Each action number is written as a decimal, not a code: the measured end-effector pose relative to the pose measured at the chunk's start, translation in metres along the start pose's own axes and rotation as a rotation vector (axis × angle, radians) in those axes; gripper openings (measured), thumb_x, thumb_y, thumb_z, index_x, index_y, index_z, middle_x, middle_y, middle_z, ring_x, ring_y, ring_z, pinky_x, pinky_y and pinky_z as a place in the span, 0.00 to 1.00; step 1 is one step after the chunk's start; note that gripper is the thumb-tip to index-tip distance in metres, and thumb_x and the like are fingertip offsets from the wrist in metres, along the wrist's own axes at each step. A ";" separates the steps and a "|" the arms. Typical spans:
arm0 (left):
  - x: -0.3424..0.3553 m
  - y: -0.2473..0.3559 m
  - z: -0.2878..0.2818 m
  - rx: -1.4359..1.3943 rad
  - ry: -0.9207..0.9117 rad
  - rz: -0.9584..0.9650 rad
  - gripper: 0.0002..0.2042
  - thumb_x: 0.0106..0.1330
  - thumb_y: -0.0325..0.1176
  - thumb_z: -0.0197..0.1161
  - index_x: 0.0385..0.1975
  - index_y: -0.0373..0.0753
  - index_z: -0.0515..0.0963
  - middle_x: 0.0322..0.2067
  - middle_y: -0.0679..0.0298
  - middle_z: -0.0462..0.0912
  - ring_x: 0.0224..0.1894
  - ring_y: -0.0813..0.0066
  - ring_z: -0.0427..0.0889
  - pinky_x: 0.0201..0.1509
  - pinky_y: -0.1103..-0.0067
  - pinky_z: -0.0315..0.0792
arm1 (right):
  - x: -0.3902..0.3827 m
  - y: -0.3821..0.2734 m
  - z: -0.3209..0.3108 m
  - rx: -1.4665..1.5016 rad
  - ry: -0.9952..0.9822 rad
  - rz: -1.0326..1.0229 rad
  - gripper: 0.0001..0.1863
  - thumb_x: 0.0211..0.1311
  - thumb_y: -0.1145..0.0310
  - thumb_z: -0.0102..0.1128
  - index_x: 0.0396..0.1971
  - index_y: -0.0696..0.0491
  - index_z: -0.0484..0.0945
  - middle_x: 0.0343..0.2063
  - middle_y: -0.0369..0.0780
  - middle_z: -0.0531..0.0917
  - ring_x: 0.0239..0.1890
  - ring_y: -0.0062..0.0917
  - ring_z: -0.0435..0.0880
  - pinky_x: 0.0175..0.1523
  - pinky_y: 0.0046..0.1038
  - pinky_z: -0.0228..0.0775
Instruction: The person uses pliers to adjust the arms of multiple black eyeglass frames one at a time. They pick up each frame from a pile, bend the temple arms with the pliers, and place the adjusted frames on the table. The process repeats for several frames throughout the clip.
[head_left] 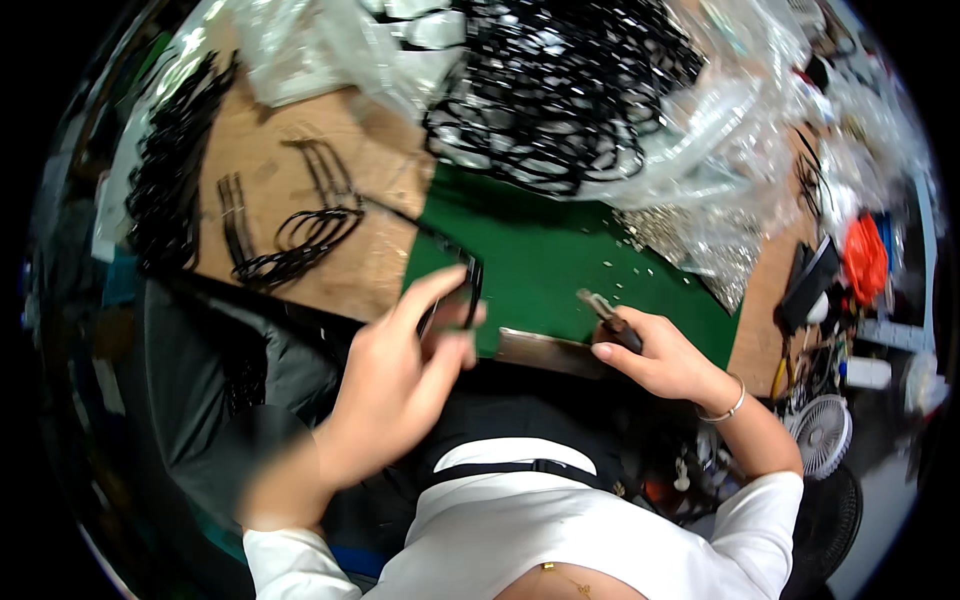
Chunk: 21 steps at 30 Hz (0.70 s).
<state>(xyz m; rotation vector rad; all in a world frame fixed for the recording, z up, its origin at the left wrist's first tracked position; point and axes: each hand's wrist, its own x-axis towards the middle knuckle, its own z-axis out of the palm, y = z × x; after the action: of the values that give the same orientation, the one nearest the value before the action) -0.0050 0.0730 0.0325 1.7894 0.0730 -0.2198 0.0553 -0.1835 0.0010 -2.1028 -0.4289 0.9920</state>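
Observation:
My left hand (400,375) has a thin black plastic frame piece (474,285) in its bent fingers, over the edge of the green mat (530,250). My right hand (665,358), near the mat's front, grips a hand tool (618,330) with a dark brown handle and metal tip pointing forward and left. Small silvery pieces (690,255) are heaped and scattered on the mat's right part. To the left, several looped black pieces (295,260) lie on the wooden board (255,130).
A big pile of black frames (550,100) in clear plastic bags (290,55) covers the back. A black bunch (170,180) lines the left side. At right are a red bag (865,260), a black case (805,285) and a white fan (822,440).

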 end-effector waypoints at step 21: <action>0.098 -0.020 -0.040 0.975 0.450 0.622 0.12 0.51 0.27 0.59 0.37 0.36 0.71 0.34 0.57 0.72 0.39 0.59 0.69 0.44 0.72 0.63 | -0.008 -0.012 0.004 0.043 0.069 -0.094 0.12 0.54 0.64 0.56 0.29 0.58 0.71 0.25 0.42 0.76 0.29 0.29 0.75 0.36 0.27 0.66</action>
<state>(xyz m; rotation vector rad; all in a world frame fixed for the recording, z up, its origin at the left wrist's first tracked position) 0.0922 0.1090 0.0036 2.6871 -0.3236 0.7179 0.0476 -0.1781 0.0129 -2.0524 -0.4630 0.8650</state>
